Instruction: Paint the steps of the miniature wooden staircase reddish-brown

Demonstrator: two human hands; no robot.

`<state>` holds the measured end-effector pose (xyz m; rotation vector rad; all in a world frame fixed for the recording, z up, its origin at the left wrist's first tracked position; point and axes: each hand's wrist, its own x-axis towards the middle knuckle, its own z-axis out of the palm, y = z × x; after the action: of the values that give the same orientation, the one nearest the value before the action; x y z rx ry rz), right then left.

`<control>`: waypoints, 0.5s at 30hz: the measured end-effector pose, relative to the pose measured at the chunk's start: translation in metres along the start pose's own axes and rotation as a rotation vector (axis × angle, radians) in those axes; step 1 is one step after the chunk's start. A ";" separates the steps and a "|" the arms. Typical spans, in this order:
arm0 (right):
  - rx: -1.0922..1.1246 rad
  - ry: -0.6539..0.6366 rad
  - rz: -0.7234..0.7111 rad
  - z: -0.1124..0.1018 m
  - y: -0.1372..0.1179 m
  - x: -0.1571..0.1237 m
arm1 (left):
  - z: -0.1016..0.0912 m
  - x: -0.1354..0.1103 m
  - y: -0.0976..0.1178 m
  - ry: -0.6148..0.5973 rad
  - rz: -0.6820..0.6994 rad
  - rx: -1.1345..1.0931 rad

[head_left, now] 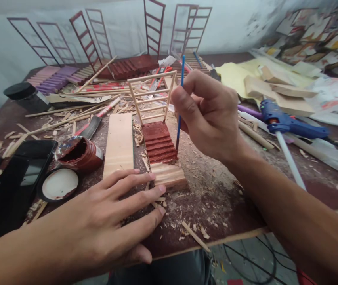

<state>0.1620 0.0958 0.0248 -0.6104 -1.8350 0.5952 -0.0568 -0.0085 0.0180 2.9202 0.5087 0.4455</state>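
A thin blue paintbrush (182,91) is pinched in my right hand (210,114), its dark tip down at the right edge of a small wooden model (159,138). Wet-looking red-brown paint covers the model's ridged part, while its near end (169,174) is bare wood. A ladder-like frame (153,103) of pale sticks rises from the far end. My left hand (112,213) lies with fingers stretched out, fingertips against the model's near left side. To the left stand an opened jar of red-brown paint (79,154) and its lid (60,184), beside a flat pale board (119,142).
A blue glue gun (290,120) with a white stick lies at the right. Left are a black phone (23,174) and a dark-lidded jar (26,97). Painted ladder frames (153,29) lean on the back wall. Sticks and wood shavings litter the table (216,209).
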 end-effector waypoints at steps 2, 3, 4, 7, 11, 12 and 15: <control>-0.039 0.016 -0.013 -0.001 0.000 0.001 | 0.000 0.000 0.000 0.002 -0.003 -0.001; -0.052 0.028 -0.019 -0.002 0.001 0.001 | -0.001 0.001 0.000 -0.001 -0.006 -0.003; -0.057 0.038 -0.025 -0.002 0.001 0.001 | -0.001 0.001 0.000 -0.006 -0.009 -0.004; -0.047 0.054 -0.032 -0.002 0.002 0.002 | -0.001 0.000 0.001 -0.019 -0.015 -0.016; -0.034 0.022 0.001 -0.001 0.000 0.001 | -0.001 0.000 0.000 -0.025 -0.010 -0.019; -0.044 0.009 0.010 -0.001 -0.001 0.001 | -0.002 0.000 0.000 -0.022 -0.007 -0.018; -0.088 0.000 0.009 -0.003 -0.002 0.001 | -0.002 0.002 0.000 -0.015 -0.002 -0.017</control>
<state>0.1640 0.0953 0.0273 -0.6780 -1.8666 0.5223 -0.0557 -0.0077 0.0201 2.9046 0.5029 0.4246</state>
